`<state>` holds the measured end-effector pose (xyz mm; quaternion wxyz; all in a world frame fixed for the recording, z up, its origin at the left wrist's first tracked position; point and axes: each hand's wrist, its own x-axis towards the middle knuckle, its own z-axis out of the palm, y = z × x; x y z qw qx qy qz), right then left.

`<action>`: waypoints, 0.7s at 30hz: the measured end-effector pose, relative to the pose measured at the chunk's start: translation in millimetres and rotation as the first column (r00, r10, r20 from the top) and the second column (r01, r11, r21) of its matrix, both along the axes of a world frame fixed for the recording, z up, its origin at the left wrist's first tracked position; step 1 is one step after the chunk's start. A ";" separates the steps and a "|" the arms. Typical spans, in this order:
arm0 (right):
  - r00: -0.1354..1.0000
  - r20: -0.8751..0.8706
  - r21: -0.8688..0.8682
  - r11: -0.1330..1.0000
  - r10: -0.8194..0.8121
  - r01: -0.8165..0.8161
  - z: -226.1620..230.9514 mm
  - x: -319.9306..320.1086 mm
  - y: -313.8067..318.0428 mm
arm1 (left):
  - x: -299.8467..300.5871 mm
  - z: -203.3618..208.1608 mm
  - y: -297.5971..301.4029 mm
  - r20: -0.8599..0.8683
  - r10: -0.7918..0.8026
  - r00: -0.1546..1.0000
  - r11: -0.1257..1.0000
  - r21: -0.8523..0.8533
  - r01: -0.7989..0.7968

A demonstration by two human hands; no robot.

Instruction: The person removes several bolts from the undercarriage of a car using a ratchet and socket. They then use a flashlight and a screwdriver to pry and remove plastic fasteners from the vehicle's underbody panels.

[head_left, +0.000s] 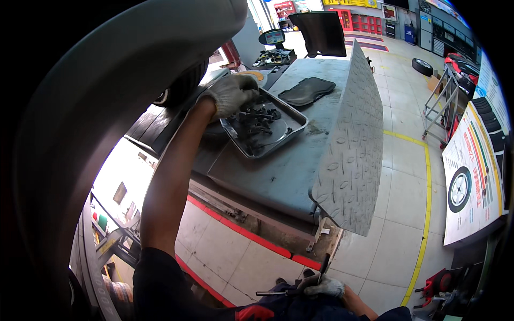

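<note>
1. Two gloved hands show, well apart. The left hand (233,96) reaches over the far left part of a metal tray (281,143), fingers bent downward; their tips are hidden, so whether they grasp anything I cannot tell.
2. Low in the view, near the person's body, the right hand (325,287) has its fingers curled around a dark bar (324,267). A metal rod (272,293) juts left beside it; whether the two are joined is unclear.
3. Many small black fasteners (262,119) lie loose in the tray, mostly heaped toward its middle and left.
4. Beneath the tray is a grey platform (257,176); a flat black panel (308,91) lies on it, just beyond the tray to the right.
5. Along the platform's right end, a patterned metal plate (350,155) stands tilted.
6. Farther right, a poster (474,182) stands near, and a loose tyre (422,66) lies far off on the tiled floor (401,187).
</note>
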<state>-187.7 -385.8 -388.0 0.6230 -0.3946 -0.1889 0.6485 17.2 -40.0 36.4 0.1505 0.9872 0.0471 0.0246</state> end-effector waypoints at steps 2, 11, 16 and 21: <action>1.000 -0.002 -0.003 1.000 0.018 -0.018 0.1 1.6 1.3 | 5.8 -7.1 6.9 0.005 -0.181 0.983 0.962 0.210 0.176; 0.999 0.016 0.003 1.000 0.028 -0.028 2.2 -0.1 7.0 | 21.0 -24.2 3.4 -0.034 -0.254 0.967 0.822 0.519 0.234; 1.000 -0.003 0.007 1.000 0.009 -0.009 2.3 -1.0 7.0 | 5.6 -10.7 28.5 0.373 -0.012 0.928 0.970 -0.222 0.102; 0.997 0.078 -0.030 1.000 0.002 0.000 -0.6 1.8 5.7 | -18.3 5.8 62.4 0.080 0.049 0.996 0.332 -0.941 0.059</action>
